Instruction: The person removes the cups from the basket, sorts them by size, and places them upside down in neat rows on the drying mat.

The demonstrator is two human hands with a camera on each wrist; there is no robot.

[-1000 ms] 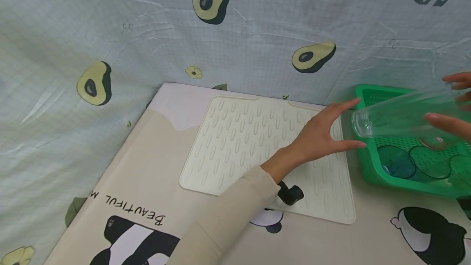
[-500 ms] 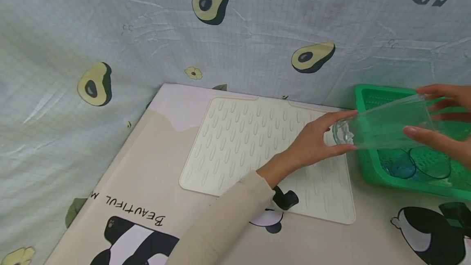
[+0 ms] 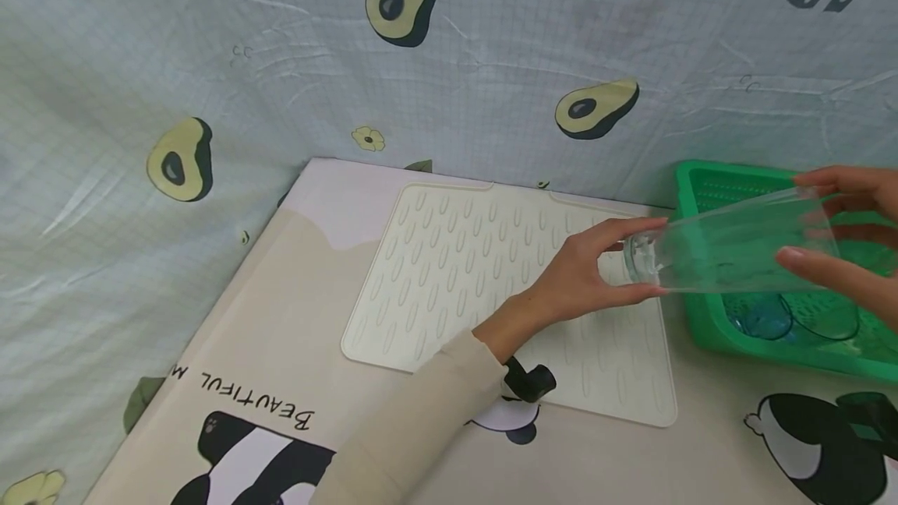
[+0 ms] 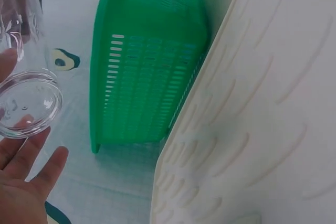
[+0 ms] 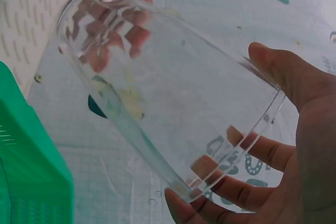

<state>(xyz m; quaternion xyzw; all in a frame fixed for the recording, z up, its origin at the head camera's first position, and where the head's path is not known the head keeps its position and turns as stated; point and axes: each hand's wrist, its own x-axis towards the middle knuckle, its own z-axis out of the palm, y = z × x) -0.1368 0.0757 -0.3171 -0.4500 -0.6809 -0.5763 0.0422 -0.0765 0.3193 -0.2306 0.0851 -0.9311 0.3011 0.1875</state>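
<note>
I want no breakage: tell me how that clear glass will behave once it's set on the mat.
The clear glass looks smooth and thin-walled, so probably slippery and fragile. Laid sideways, as both hands hold it now, its round body would likely roll. The ribbed mat may steady it upright.

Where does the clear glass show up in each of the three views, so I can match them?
Head: clear glass lies sideways at right, above the green basket's near rim, held at both ends.
Left wrist: its round base at upper left, against the left hand.
Right wrist: fills the centre, right hand at its mouth.
Shared landmark: green basket.
</note>
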